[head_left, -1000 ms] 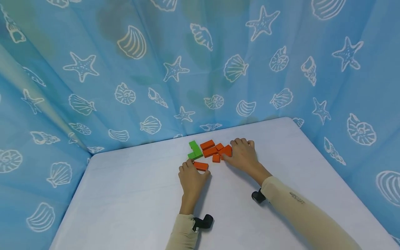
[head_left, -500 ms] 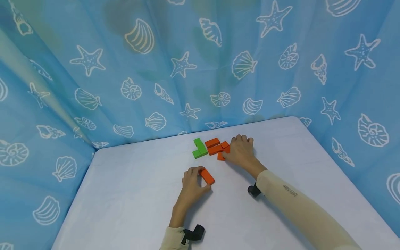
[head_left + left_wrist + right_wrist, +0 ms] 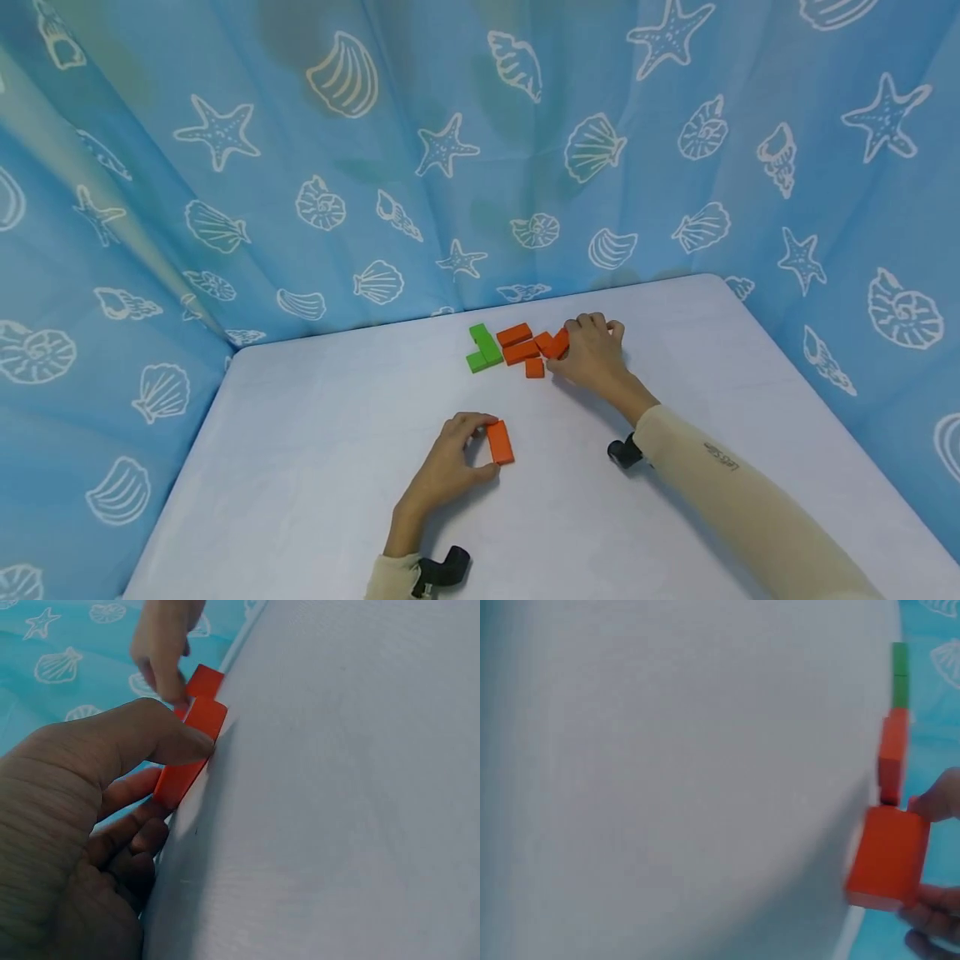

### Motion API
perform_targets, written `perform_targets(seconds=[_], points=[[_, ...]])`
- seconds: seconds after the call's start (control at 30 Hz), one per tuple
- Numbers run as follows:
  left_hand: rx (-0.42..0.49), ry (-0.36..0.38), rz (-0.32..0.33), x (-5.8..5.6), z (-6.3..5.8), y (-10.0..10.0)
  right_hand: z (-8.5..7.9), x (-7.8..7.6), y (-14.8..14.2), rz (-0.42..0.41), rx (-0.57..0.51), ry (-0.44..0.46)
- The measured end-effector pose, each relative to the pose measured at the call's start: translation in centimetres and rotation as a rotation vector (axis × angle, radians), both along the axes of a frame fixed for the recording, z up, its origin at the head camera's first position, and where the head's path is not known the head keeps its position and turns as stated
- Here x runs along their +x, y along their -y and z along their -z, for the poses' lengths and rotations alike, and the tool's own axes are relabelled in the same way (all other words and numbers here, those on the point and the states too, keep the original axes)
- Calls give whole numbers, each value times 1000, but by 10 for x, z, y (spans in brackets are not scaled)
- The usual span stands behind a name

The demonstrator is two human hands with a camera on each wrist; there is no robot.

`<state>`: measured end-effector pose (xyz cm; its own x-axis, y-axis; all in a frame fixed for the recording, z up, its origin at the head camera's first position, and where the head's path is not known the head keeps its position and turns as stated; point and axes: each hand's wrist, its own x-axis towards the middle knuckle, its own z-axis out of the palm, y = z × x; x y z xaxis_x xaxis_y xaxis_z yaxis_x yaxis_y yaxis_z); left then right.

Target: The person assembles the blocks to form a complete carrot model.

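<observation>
My left hand (image 3: pixel 448 462) pinches an orange rectangular block (image 3: pixel 500 442) between thumb and fingers, low over the near middle of the white table. In the left wrist view the thumb lies across this orange block (image 3: pixel 208 716). Farther back, my right hand (image 3: pixel 592 354) holds another orange block (image 3: pixel 558 342) by its edges, at the right end of a block group. The right wrist view shows its broad face (image 3: pixel 889 855), thumb at one end and fingers at the other. Part of it is hidden behind the hand in the head view.
Beside the right hand lie two long orange blocks, one farther back (image 3: pixel 514 335) and one nearer (image 3: pixel 521 352), plus a small orange block (image 3: pixel 535 368). Green blocks (image 3: pixel 489 348) sit left of them. A blue shell-patterned curtain (image 3: pixel 300 167) borders the white table (image 3: pixel 315 450).
My left hand has drawn its orange block toward me, away from the group, and turned it lengthwise. The right hand stays at the group, its block now tilted differently. The head view has shifted slightly.
</observation>
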<state>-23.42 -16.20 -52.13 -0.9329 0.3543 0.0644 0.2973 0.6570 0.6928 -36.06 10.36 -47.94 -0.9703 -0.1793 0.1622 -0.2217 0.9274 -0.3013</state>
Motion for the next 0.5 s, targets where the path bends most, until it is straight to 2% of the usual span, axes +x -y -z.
perform_targets(seconds=[0.17, 0.3, 0.5], points=[[11, -21, 5, 3, 2, 0, -8, 18, -12, -116, -93, -50], [15, -16, -8, 3, 2, 0, -11, 43, -17, -211, -144, -20], [33, -23, -18, 3, 3, 0, -9, 76, -15, -300, -147, 32]])
